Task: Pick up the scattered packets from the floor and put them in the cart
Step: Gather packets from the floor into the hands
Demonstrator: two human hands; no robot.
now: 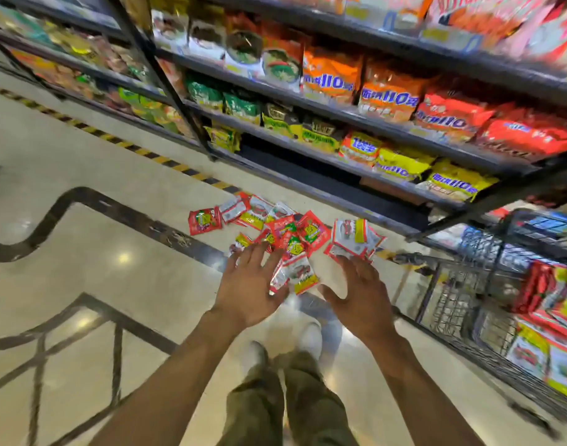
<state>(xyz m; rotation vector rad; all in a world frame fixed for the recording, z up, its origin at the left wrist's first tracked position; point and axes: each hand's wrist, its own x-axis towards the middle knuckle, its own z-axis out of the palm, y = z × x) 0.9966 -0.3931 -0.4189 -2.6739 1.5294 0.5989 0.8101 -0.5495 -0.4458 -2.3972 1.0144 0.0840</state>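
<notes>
Several small red, white and yellow packets [277, 225] lie scattered on the tiled floor below the shelf. My left hand [250, 284] reaches down over them, palm down, fingers straight and spread. One white-and-yellow packet [300, 275] shows just past its index finger and thumb; I cannot tell if they touch it. My right hand [359, 294] is stretched out the same way, thumb spread wide, fingertips at the near edge of a fanned bunch of white packets [354, 238]. The wire cart [459, 284] stands to the right, with packets [539, 323] in it.
A dark shelf unit [340, 156] stocked with noodle and snack bags runs along the far side. Yellow-black hazard tape [121, 143] marks the floor in front of it. My shoes [311, 336] and trouser legs are directly below my hands.
</notes>
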